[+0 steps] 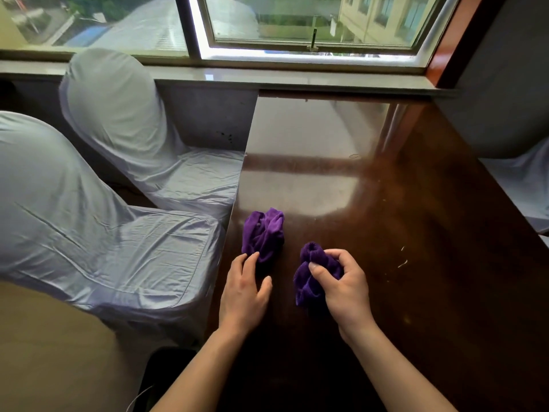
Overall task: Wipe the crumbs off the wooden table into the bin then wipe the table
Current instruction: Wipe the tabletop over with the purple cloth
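Right hand gripped a bunched purple cloth on the table; left hand, fingers spread, touched a second cloth at eleven o'clock.

Glossy dark wooden table, two plush purple cloths, smooth satin-like chair covers, polished stone windowsill

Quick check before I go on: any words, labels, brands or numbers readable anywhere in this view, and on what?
None readable. The two purple cloths, the wooden table, the chair covers and the window frame show no print. The buildings outside are too blurred to tell any signs.
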Tool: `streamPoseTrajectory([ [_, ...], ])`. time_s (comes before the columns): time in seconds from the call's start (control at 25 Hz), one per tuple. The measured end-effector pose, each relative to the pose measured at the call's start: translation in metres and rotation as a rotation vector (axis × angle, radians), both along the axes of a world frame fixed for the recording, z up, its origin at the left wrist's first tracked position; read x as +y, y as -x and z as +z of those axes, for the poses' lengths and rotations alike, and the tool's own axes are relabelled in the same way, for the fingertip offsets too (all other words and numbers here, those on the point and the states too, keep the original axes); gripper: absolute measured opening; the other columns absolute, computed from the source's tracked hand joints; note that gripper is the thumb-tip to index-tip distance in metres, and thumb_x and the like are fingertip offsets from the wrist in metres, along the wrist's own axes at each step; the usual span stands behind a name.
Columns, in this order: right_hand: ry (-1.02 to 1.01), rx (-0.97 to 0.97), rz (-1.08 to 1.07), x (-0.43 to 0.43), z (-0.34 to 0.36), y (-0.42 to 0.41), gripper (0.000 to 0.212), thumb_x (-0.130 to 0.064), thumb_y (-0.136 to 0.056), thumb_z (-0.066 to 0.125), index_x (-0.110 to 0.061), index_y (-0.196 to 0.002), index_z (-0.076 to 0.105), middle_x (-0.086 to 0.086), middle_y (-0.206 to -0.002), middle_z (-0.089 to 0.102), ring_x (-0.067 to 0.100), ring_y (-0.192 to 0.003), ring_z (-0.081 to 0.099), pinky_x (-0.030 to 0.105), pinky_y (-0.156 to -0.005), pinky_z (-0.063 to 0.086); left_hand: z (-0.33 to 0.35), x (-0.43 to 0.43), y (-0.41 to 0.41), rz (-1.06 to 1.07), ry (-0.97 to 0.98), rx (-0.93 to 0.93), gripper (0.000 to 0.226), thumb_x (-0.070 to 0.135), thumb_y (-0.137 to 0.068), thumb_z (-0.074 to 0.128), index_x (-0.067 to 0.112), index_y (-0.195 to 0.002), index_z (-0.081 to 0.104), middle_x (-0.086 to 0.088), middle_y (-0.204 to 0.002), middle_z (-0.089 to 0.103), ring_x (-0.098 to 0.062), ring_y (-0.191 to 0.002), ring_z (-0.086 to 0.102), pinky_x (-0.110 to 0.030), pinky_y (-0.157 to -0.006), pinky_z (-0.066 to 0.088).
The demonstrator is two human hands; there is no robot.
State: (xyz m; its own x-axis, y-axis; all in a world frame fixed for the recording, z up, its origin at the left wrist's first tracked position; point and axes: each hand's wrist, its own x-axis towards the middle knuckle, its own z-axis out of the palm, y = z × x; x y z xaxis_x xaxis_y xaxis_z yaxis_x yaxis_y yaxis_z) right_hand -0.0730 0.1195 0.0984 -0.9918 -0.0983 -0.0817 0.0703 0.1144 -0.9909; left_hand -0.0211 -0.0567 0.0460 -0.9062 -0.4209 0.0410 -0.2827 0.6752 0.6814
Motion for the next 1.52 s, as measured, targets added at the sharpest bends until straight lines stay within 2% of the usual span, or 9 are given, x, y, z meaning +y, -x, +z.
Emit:
streamPoseTrajectory([
  [0.4,0.08,-0.109,-0.03,-0.058,-0.015,0.107,0.021,-0.007,-0.082,0.069,-0.026,-0.089,0.063,0.007,-0.091,0.072,0.023,-0.082,0.072,0.032,-0.064,0.06,0.003,-0.02,0.036,0.056,0.027,-0.097,0.076,0.038,-0.081,0.061,0.024,-0.147,0.025,-0.008,-0.147,0.032,-0.027,-0.128,0.045,-0.043,-0.096,0.046],
  [0.6,-0.432,-0.011,0.096,-0.072,-0.036,0.13,0.038,-0.014,-0.085,0.066,-0.026,-0.121,0.062,0.004,-0.122,0.067,0.03,-0.118,0.057,0.04,-0.102,0.047,0.007,-0.031,0.072,-0.025,0.096,-0.15,0.088,0.053,-0.073,0.063,0.05,-0.143,0.01,-0.003,-0.153,0.02,-0.026,-0.132,0.04,-0.043,-0.09,0.048],
  [0.76,-0.722,0.006,0.235,-0.069,-0.039,0.136,0.061,-0.024,-0.09,0.063,-0.026,-0.147,0.041,0.003,-0.156,0.037,0.032,-0.14,0.032,0.037,-0.116,0.026,-0.004,-0.036,0.093,-0.092,0.232,-0.21,0.088,0.054,-0.07,0.065,0.055,-0.141,0.015,-0.004,-0.15,0.025,-0.027,-0.125,0.041,-0.041,-0.088,0.049],
  [0.92,-0.607,0.124,0.036,-0.057,-0.032,0.112,0.058,-0.023,-0.084,0.071,-0.022,-0.139,0.052,0.005,-0.146,0.048,0.027,-0.133,0.04,0.03,-0.109,0.029,-0.01,-0.044,0.099,-0.06,0.222,-0.152,0.065,0.041,-0.066,0.066,0.036,-0.129,0.047,-0.007,-0.121,0.046,-0.028,-0.109,0.048,-0.037,-0.08,0.05],
  [1.08,-0.437,0.274,-0.098,-0.038,-0.027,0.069,0.039,-0.01,-0.082,0.072,-0.026,-0.117,0.066,-0.005,-0.114,0.064,0.014,-0.106,0.058,0.022,-0.09,0.047,0.001,-0.049,0.08,0.121,-0.124,-0.107,0.052,0.04,-0.055,0.069,0.038,-0.106,0.062,0.002,-0.096,0.061,-0.018,-0.088,0.06,-0.03,-0.077,0.049],
  [1.24,-0.084,-0.186,0.09,-0.022,-0.025,0.027,0.02,-0.034,-0.084,0.074,-0.039,-0.102,0.068,0.002,-0.099,0.07,0.015,-0.083,0.071,0.032,-0.069,0.06,0.014,-0.021,0.03,0.227,-0.519,0.031,0.046,0.028,-0.05,0.073,0.038,-0.094,0.064,0.008,-0.093,0.071,-0.012,-0.09,0.067,-0.03,-0.083,0.051],
  [1.32,0.054,-0.459,0.248,-0.016,-0.022,0.016,0.039,-0.052,-0.079,0.072,-0.035,-0.113,0.064,0.005,-0.109,0.071,0.018,-0.09,0.073,0.038,-0.072,0.061,0.024,0.005,0.011,0.131,-0.563,0.081,0.052,0.021,-0.049,0.076,0.039,-0.097,0.065,0.006,-0.099,0.071,-0.009,-0.093,0.066,-0.028,-0.085,0.051],
  [1.4,0.124,-0.499,0.302,-0.004,-0.019,0.011,0.049,-0.055,-0.076,0.076,-0.029,-0.116,0.066,0.003,-0.112,0.074,0.02,-0.101,0.072,0.043,-0.086,0.059,0.031,0.031,-0.001,0.018,-0.586,0.107,0.058,0.021,-0.048,0.082,0.039,-0.102,0.066,0.003,-0.106,0.068,-0.009,-0.098,0.065,-0.026,-0.087,0.05],
  [1.52,0.146,-0.406,0.227,0.024,-0.01,0.004,0.029,-0.035,-0.081,0.076,-0.03,-0.109,0.071,0.001,-0.107,0.076,0.019,-0.102,0.071,0.044,-0.09,0.057,0.036,0.057,-0.006,-0.072,-0.691,0.095,0.057,0.018,-0.051,0.089,0.029,-0.103,0.068,-0.006,-0.108,0.068,-0.016,-0.1,0.067,-0.031,-0.087,0.052],
])
